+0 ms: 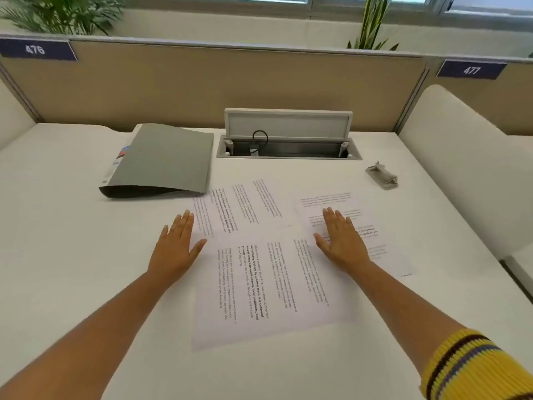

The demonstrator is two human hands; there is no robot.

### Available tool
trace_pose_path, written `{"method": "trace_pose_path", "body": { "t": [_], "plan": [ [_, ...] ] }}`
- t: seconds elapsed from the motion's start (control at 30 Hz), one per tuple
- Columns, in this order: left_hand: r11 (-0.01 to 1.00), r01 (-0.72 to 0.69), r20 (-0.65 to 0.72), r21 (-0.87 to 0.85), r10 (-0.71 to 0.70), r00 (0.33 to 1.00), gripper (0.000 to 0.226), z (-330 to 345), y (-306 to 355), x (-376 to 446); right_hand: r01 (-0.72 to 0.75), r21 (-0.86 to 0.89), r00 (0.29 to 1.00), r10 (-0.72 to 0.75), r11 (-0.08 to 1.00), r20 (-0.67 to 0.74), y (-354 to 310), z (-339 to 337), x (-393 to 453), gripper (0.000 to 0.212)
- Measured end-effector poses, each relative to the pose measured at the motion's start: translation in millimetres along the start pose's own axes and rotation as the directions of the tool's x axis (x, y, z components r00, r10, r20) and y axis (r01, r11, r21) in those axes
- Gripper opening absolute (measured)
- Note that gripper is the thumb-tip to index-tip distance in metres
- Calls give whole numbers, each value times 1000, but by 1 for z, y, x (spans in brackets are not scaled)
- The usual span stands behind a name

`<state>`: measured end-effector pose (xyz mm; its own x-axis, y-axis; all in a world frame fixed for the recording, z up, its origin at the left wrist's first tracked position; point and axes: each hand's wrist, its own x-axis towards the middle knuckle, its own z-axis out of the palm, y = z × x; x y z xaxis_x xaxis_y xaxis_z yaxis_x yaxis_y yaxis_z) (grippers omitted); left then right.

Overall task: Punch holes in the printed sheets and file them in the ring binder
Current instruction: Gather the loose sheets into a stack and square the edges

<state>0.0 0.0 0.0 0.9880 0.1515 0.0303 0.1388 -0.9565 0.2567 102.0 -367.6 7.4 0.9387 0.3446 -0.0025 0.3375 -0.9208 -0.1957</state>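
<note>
Three printed sheets lie spread on the white desk: a near sheet (268, 287), a far sheet (242, 206) and a right sheet (372, 226), overlapping at their edges. A closed grey ring binder (164, 160) rests behind them on the left. The small grey hole punch (382, 176) sits at the back right. My left hand (176, 246) lies flat and open beside the left edge of the sheets. My right hand (340, 241) is spread flat on the right sheet, holding nothing.
An open cable hatch (288, 145) with a raised lid is sunk in the desk behind the sheets. A tan partition (202, 82) closes the back, with plants beyond. A cream divider (467, 157) borders the right side.
</note>
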Motion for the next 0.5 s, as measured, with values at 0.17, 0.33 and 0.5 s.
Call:
{"method": "trace_pose_path", "body": {
  "t": [0.17, 0.33, 0.5],
  "plan": [
    [1000, 11, 120, 2, -12, 993, 107, 20, -2, -11, -6, -30, 997, 9, 1000, 71, 5, 19, -10, 92],
    [998, 49, 99, 51, -54, 994, 95, 29, -3, -17, -8, -30, 994, 11, 1000, 107, 6, 25, -12, 92],
    [997, 49, 80, 56, -54, 995, 98, 29, -3, -25, 5, -17, 995, -3, 1000, 105, 8, 28, -14, 88]
  ]
}}
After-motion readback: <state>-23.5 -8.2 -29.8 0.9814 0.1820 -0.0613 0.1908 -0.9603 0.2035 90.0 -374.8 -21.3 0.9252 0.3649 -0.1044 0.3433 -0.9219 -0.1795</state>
